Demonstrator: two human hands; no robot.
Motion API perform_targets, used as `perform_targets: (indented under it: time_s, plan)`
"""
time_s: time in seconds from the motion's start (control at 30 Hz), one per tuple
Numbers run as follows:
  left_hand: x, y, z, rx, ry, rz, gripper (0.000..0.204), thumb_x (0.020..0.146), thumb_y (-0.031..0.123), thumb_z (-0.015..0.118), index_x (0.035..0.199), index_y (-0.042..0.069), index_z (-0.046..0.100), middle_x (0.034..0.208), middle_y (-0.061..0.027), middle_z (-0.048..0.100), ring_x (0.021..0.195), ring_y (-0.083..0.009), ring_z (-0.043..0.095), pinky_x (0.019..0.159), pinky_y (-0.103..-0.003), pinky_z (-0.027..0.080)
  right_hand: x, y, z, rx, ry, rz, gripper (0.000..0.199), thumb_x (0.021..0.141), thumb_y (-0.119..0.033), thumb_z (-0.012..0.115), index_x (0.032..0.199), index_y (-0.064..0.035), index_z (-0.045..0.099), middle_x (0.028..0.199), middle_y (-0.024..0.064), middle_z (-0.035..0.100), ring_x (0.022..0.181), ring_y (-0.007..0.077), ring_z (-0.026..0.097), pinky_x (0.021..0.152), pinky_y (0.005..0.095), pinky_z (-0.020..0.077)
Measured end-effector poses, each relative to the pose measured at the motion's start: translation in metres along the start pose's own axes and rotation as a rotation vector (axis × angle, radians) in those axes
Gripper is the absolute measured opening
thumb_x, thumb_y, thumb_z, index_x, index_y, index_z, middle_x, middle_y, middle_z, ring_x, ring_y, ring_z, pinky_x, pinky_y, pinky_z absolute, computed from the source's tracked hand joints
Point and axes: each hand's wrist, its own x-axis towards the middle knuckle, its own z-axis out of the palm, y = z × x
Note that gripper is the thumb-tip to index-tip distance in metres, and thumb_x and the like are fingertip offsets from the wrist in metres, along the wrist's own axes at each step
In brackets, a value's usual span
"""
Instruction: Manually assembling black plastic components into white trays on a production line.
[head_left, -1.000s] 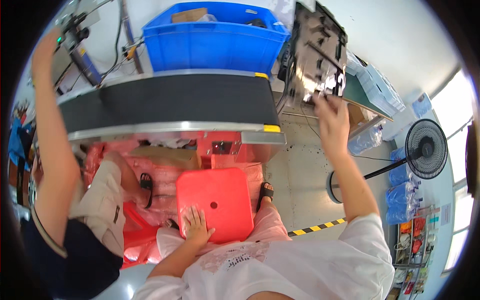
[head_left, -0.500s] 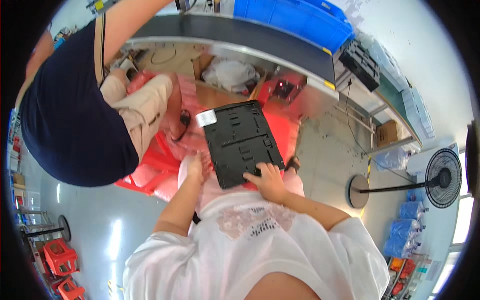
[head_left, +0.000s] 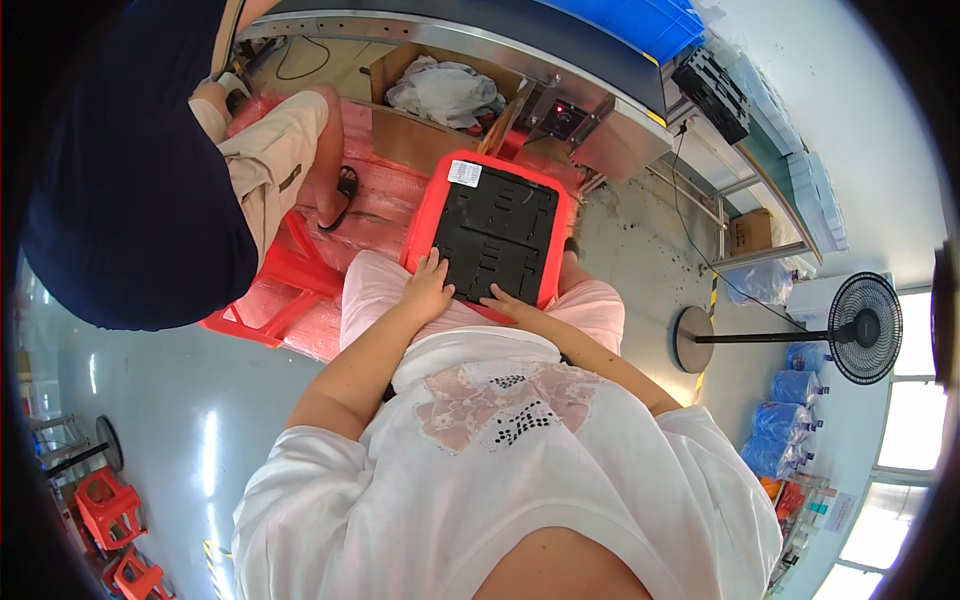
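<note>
A black moulded plastic panel point(head_left: 495, 240) lies flat on a red square tray point(head_left: 428, 205) resting across my knees. A small white label point(head_left: 464, 173) sits at the panel's far left corner. My left hand point(head_left: 428, 287) rests on the near left corner of the panel and tray, fingers spread. At the panel's near edge my right hand point(head_left: 510, 303) lies with its fingers pointing left and touching the black plastic. Neither hand is closed around anything.
A person in a dark top and beige trousers point(head_left: 130, 190) sits close on my left on a red stool point(head_left: 265, 300). Ahead are a conveyor frame point(head_left: 560, 60), a cardboard box with cloth point(head_left: 440, 90), a blue bin point(head_left: 650, 20), black parts point(head_left: 712, 92). A standing fan point(head_left: 850, 330) is at right.
My view tilted down from the conveyor to my lap. The black panel came down from the conveyor's right end onto the red tray, and my hands slid to its near edge.
</note>
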Motion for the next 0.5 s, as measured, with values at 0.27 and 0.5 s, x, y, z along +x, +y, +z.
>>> perform_targets:
  time_s: [0.27,0.5]
  plan:
    - [0.001,0.029,-0.026,0.36,-0.274,-0.087,0.071,0.08,0.022,0.056,0.14,0.009,0.019,0.147,-0.0177,0.0,0.133,-0.0371,0.017,0.101,-0.055,0.025,-0.005,-0.029,-0.026,-0.05,-0.042,0.078,0.059,0.079,-0.004,0.057,0.134,-0.0085,0.036,0.146,0.02,0.009,0.13,0.0323,0.027,0.103,0.0318,0.0307]
    - [-0.004,0.043,-0.021,0.44,-0.282,-0.121,0.077,0.078,0.021,0.057,0.14,0.006,0.015,0.146,-0.0206,-0.003,0.133,-0.0389,0.015,0.099,-0.054,0.03,-0.012,-0.019,-0.006,-0.106,0.169,-0.028,0.054,0.075,-0.005,0.058,0.127,-0.0035,0.043,0.142,0.0221,0.021,0.128,0.033,0.03,0.104,0.0345,0.0302]
